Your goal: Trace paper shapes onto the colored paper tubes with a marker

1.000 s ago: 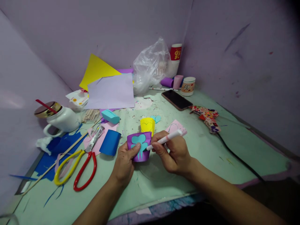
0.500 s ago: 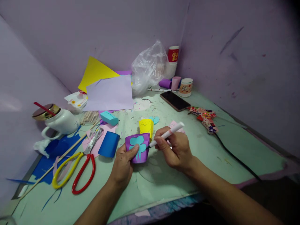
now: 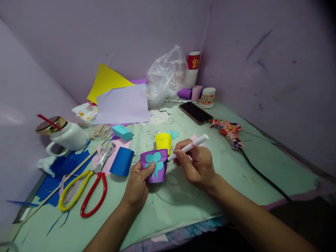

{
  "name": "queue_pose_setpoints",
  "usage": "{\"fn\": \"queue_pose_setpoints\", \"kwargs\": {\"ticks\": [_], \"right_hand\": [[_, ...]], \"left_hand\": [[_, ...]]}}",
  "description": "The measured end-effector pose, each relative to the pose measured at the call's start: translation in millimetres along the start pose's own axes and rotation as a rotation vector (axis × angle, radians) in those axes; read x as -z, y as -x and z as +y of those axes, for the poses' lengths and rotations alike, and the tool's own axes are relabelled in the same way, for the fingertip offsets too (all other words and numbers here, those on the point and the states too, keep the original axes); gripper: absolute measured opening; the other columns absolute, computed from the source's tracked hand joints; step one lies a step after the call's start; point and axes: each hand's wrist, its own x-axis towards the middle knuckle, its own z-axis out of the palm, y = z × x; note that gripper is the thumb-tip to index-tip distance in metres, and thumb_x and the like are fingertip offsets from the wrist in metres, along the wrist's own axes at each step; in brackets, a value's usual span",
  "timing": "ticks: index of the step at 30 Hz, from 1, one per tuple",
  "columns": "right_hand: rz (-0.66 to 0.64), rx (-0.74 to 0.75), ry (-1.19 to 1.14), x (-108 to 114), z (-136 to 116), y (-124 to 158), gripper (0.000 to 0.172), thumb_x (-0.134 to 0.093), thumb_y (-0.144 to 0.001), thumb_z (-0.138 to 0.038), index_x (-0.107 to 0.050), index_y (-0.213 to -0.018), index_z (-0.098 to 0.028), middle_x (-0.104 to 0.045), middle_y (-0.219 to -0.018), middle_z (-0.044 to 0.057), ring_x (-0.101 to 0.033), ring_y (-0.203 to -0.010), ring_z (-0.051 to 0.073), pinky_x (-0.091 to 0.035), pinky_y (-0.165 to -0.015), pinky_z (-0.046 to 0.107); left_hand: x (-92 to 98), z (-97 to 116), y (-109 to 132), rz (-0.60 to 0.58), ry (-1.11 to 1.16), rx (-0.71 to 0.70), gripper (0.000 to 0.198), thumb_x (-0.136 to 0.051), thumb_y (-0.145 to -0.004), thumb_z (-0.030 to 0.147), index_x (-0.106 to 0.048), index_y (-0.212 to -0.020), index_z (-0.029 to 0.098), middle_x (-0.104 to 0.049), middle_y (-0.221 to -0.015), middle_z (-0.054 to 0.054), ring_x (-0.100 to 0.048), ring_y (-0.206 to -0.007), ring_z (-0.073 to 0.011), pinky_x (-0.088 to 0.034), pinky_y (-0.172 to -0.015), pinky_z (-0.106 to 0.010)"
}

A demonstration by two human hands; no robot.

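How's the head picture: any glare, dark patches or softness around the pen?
Head view: dim light; pale glare on the left wall; upper-right corner nearly black, deep shadow below the table at right; slightly soft, so the dark tip of the white pen lacks fine detail against the purple piece.

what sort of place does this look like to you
Probably a craft corner, whether at home or in a classroom I can't tell: scissors with yellow and red handles, a yellow sheet, and a white marker in the right hand.
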Motion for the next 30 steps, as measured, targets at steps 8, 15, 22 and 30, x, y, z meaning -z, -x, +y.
{"fn": "queue_pose_setpoints", "kwargs": {"ticks": [8, 15, 22, 30], "right_hand": [[0.031, -0.018, -0.065, 0.0, -2.9, 1.2, 0.008, -0.050, -0.088, -0.016, -0.055, -0.082, -0.017, -0.058, -0.061, -0.001, -0.055, -0.048, 0.009, -0.045, -0.044, 0.021], [-0.045, 0.016, -0.094, -2.5, -7.9, 8.4, 0.006, -0.050, -0.089, -0.019, -0.055, -0.086, -0.018, -0.057, -0.060, -0.002, -0.055, -0.049, 0.010, -0.044, -0.043, 0.021], [-0.072, 0.128, -0.011, -5.3, -8.1, 6.8, 0.008, -0.048, -0.088, -0.016, -0.055, -0.084, -0.018, -0.060, -0.065, 0.001, -0.055, -0.050, 0.010, -0.045, -0.046, 0.021], [-0.081, 0.147, 0.063, -6.0, -5.5, 8.1, 0.007, -0.048, -0.088, -0.016, -0.054, -0.085, -0.018, -0.060, -0.065, 0.001, -0.055, -0.050, 0.011, -0.044, -0.046, 0.023]], "left_hand": [[0.5, -1.3, -1.8, 0.033, 0.022, 0.013, 0.028, -0.084, -0.056, 0.027, -0.072, -0.077, 0.013, -0.071, -0.067, -0.002, -0.062, -0.061, -0.0142, -0.050, -0.063, -0.026], [-1.1, -1.3, -2.2, 0.031, 0.016, -0.013, 0.027, -0.083, -0.056, 0.028, -0.071, -0.076, 0.013, -0.070, -0.067, -0.002, -0.062, -0.063, -0.0147, -0.050, -0.063, -0.026], [-2.0, -1.5, -2.5, 0.025, 0.006, -0.023, 0.026, -0.081, -0.057, 0.029, -0.070, -0.075, 0.014, -0.070, -0.066, -0.002, -0.062, -0.063, -0.0160, -0.049, -0.066, -0.028], [-1.6, -2.7, -3.1, 0.004, 0.016, -0.023, 0.022, -0.080, -0.059, 0.027, -0.069, -0.071, 0.014, -0.068, -0.064, 0.000, -0.057, -0.057, -0.0127, -0.047, -0.061, -0.026]]}}
